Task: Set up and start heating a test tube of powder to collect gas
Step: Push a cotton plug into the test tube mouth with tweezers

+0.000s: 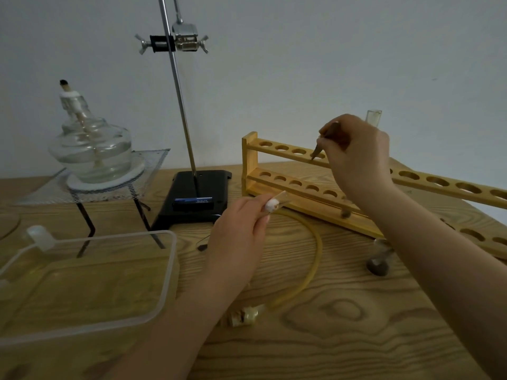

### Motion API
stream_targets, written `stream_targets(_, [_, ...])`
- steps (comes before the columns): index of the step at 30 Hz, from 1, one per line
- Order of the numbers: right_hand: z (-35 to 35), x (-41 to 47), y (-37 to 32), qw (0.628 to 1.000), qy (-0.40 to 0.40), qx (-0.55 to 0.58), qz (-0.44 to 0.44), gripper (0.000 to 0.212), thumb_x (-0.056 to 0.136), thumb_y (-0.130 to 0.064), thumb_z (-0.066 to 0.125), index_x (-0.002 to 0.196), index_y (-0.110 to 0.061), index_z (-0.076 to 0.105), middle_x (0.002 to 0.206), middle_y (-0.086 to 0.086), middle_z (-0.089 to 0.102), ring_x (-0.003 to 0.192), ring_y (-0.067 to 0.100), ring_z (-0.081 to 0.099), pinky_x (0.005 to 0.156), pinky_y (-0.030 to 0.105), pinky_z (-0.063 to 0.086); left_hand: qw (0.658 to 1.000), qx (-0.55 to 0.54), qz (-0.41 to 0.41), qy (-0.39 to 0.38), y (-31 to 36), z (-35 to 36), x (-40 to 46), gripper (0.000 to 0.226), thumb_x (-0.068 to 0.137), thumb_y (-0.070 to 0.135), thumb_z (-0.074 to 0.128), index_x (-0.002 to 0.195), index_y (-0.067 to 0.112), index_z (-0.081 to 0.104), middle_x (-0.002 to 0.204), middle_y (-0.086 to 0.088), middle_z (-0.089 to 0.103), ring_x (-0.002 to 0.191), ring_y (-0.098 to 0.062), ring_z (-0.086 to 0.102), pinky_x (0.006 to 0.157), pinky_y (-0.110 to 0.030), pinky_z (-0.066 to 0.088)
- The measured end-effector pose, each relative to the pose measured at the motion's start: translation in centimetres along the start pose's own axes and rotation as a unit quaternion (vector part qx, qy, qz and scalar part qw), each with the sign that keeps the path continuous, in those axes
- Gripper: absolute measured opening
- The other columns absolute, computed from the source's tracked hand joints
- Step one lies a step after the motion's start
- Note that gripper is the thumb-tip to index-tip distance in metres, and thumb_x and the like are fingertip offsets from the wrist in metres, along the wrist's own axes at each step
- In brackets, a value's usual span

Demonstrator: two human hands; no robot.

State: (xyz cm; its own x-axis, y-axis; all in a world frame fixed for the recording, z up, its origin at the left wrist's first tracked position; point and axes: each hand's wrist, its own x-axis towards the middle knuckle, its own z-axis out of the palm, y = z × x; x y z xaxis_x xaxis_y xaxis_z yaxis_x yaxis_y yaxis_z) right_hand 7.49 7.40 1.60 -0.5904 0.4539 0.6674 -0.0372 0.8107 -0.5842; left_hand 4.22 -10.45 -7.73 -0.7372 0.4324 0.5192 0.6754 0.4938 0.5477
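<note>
The right hand (356,154) covers most of the clear glass test tube (373,116) standing in the yellow wooden rack (288,171), leaving only the rim showing. The rack's far end runs off the right edge. The clear plastic trough (162,283) left of the rack is cut by the left edge. The small white tuft pinched by the left hand (236,242) is too blurred to identify.

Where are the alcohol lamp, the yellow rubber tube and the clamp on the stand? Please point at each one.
alcohol lamp (90,149): head view, on its glass body.
yellow rubber tube (315,259): head view, on the curved middle part.
clamp (185,37): head view, on its metal head.
</note>
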Motion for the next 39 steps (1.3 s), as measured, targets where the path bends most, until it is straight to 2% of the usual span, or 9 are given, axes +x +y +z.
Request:
stream_targets(4, [0.3,0.3,0.2,1.0,-0.014,-0.015,0.016,0.008,0.089,-0.01,0.06,0.094,-0.012,0.065,0.089,0.0,0.066,0.087,0.018,0.064,0.079,0.029,0.052,1.0,-0.003,0.004,-0.001,0.1,0.2,0.3,0.038,0.095,0.026,0.049,0.132,0.034,0.048,0.113,0.018,0.048,0.099,0.003,0.045,0.079,-0.007,0.033])
stream_targets(12, [1.2,1.0,0.6,0.997,-0.045,-0.051,0.048,0.011,0.091,-0.012,0.058,0.1,-0.013,0.063,0.089,-0.002,0.061,0.091,0.021,0.062,0.082,0.038,0.054,1.0,-0.013,0.006,-0.002,0.1,0.3,0.6,0.038,0.095,0.026,0.049,0.132,0.033,0.048,0.111,0.022,0.044,0.099,0.006,0.041,0.076,-0.004,0.031])
stream_targets(19, [2.3,1.0,0.9,0.992,-0.065,-0.09,0.065,0.016,0.093,-0.013,0.054,0.108,-0.012,0.059,0.095,0.002,0.062,0.091,0.021,0.061,0.078,0.035,0.053,1.0,-0.011,0.016,0.0,-0.2,0.2,0.4,0.038,0.095,0.026,0.048,0.133,0.031,0.048,0.113,0.018,0.048,0.099,0.004,0.044,0.077,-0.007,0.035])
stream_targets(24, [2.5,1.2,1.1,0.987,-0.073,-0.113,0.085,0.023,0.095,-0.015,0.053,0.117,-0.012,0.052,0.107,0.006,0.064,0.09,0.017,0.046,0.073,0.03,0.039,1.0,-0.02,0.007,0.004,-0.2,0.2,0.2,0.037,0.095,0.029,0.047,0.132,0.031,0.049,0.112,0.018,0.048,0.099,0.004,0.045,0.078,-0.007,0.035])
stream_targets(27, [2.5,1.1,1.0,0.987,-0.074,-0.102,0.097,0.035,0.094,-0.015,0.054,0.127,-0.014,0.043,0.114,0.008,0.064,0.094,0.017,0.046,0.072,0.031,0.034,1.0,-0.022,0.001,0.008,-0.5,0.2,0.1,0.037,0.095,0.026,0.048,0.132,0.031,0.049,0.112,0.017,0.049,0.099,0.004,0.045,0.079,-0.007,0.034])
stream_targets(32, [2.2,-0.3,0.5,0.99,-0.077,-0.108,0.058,0.054,0.092,-0.014,0.057,0.14,-0.011,0.032,0.131,0.009,0.051,0.12,0.025,0.045,0.086,0.03,0.036,1.0,-0.029,-0.008,0.009,-1.0,-0.1,0.0,0.036,0.096,0.026,0.047,0.131,0.032,0.049,0.111,0.015,0.051,0.097,0.003,0.046,0.078,-0.009,0.037])
stream_targets(35, [2.2,-1.2,0.3,0.987,-0.087,-0.128,0.032,0.063,0.093,-0.016,0.057,0.146,-0.011,0.022,0.149,0.008,0.033,0.136,0.025,0.03,0.107,0.035,0.031,1.0,-0.025,-0.007,0.009,-1.1,-0.2,-0.2,0.036,0.096,0.027,0.047,0.131,0.033,0.049,0.11,0.016,0.051,0.096,0.004,0.046,0.076,-0.009,0.036])
stream_targets(37, [2.1,-1.6,0.0,0.986,-0.091,-0.139,0.026,0.067,0.093,-0.016,0.056,0.148,-0.012,0.018,0.157,0.007,0.018,0.144,0.023,0.018,0.113,0.034,0.023,1.0,-0.02,-0.005,0.009,-1.1,-0.3,-0.3,0.035,0.096,0.028,0.047,0.131,0.033,0.049,0.11,0.017,0.05,0.094,0.006,0.045,0.075,-0.008,0.035])
stream_targets(39, [2.0,-2.0,-0.1,0.984,-0.096,-0.147,0.022,0.067,0.093,-0.017,0.056,0.148,-0.013,0.018,0.159,0.006,0.012,0.145,0.022,0.013,0.114,0.033,0.02,1.0,-0.021,-0.002,0.01,-1.1,-0.4,-0.5,0.035,0.097,0.029,0.046,0.131,0.034,0.049,0.109,0.019,0.049,0.093,0.01,0.044,0.074,-0.006,0.033])
